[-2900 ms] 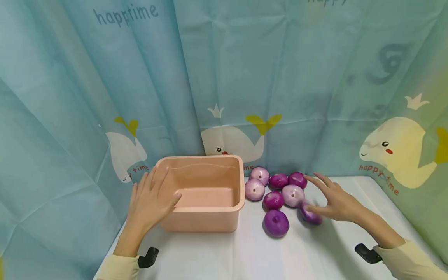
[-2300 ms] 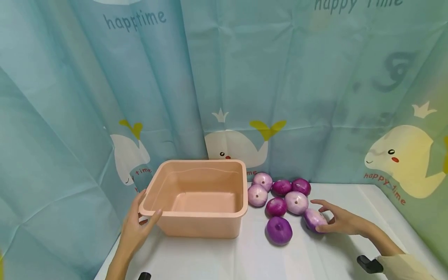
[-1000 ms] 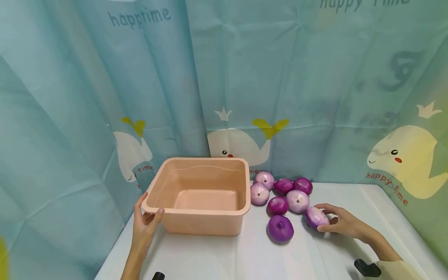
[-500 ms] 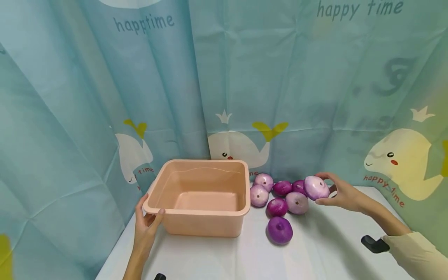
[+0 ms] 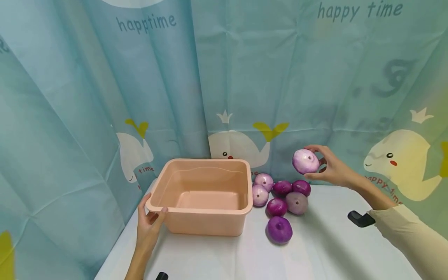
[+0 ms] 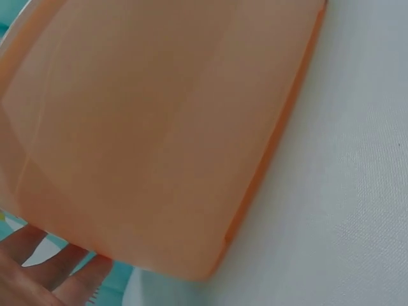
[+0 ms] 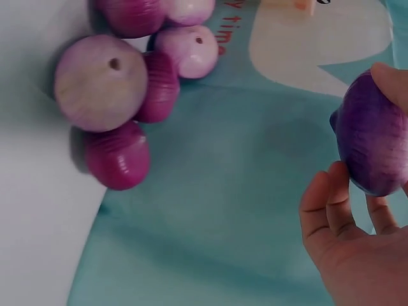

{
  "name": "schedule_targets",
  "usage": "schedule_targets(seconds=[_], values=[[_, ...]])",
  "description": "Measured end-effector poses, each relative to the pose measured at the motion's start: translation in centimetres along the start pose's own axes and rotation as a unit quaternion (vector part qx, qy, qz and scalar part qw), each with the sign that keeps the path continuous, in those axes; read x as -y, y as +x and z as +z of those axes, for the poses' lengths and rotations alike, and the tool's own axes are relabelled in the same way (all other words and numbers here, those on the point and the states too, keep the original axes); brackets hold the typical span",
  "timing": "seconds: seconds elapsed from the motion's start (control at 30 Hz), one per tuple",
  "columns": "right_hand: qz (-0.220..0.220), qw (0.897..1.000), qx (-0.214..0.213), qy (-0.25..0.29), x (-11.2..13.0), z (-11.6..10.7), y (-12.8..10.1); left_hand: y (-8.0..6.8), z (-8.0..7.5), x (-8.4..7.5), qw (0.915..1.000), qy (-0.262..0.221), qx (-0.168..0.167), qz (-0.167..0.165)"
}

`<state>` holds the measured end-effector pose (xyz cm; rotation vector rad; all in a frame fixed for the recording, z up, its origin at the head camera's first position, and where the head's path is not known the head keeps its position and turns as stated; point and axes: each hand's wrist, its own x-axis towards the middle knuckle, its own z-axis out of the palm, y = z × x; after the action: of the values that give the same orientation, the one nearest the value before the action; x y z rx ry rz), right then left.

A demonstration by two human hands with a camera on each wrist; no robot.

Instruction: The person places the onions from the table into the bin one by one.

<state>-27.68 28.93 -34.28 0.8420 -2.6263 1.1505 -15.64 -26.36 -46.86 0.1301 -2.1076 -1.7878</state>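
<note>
Onion [image 5: 305, 161] in the air at right of centre, pinched in the right hand [image 5: 329, 169].
The left hand [image 5: 148, 227] grips the near left corner of the peach tub [image 5: 206, 217], which holds nothing yet; six onions [image 5: 280, 194] wait on the table [image 5: 315, 256] beside it.

The rectangular peach plastic tub [image 5: 201, 194] looks smooth and faintly glossy. The round purple onions [image 5: 279, 229] have shiny, finely ribbed skins. White matt woven cloth [image 5: 315, 252] covers the counter; the teal printed curtain [image 5: 245, 77] is creased matt fabric.
</note>
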Motion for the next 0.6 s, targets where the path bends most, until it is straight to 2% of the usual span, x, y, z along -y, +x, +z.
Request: schedule_targets(seconds=[0.2, 0.33, 0.6], values=[[0.011, 1.0, 0.004, -0.007, 0.6, -0.1, 1.1, 0.1, 0.0, 0.4, 0.9997, 0.021, 0.002, -0.015], [0.011, 1.0, 0.006, -0.016, 0.8, 0.1, 1.9, 0.2, 0.1, 0.5, 0.9996, 0.027, -0.005, -0.008], [-0.01, 0.998, 0.056, -0.008, 2.3, 2.2, 5.6, 0.2, -0.1, 0.7, 0.9988, 0.044, -0.022, 0.003]])
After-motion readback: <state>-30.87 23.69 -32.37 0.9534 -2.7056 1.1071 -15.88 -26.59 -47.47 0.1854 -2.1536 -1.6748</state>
